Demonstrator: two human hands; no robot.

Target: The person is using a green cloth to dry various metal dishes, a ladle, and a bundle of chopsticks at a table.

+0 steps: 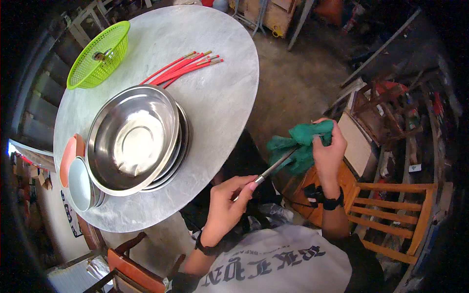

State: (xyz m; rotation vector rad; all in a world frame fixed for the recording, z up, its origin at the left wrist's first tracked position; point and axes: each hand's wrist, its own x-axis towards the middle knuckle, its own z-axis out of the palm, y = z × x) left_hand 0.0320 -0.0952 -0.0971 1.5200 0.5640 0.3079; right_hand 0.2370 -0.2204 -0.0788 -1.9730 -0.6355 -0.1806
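Observation:
My left hand (231, 197) pinches a thin metal utensil handle (275, 164), seemingly of a chopstick or similar rod, at its near end. The rod's far end runs into a crumpled green cloth (293, 146). My right hand (329, 146) grips this cloth beside and around the rod's end. On the round grey table (220, 106), to the left of both hands, lies a bundle of red chopsticks (176, 71) with metallic ends. Stacked steel basins (135, 139) stand near it, partly covering the bundle's lower ends.
A green plastic basket (99, 58) with a small item inside stands at the table's far left. Pale bowls (81, 185) and an orange plastic container (71, 157) sit beside the basins. A wooden chair (388, 216) stands at right, a brown chair (135, 271) at lower left.

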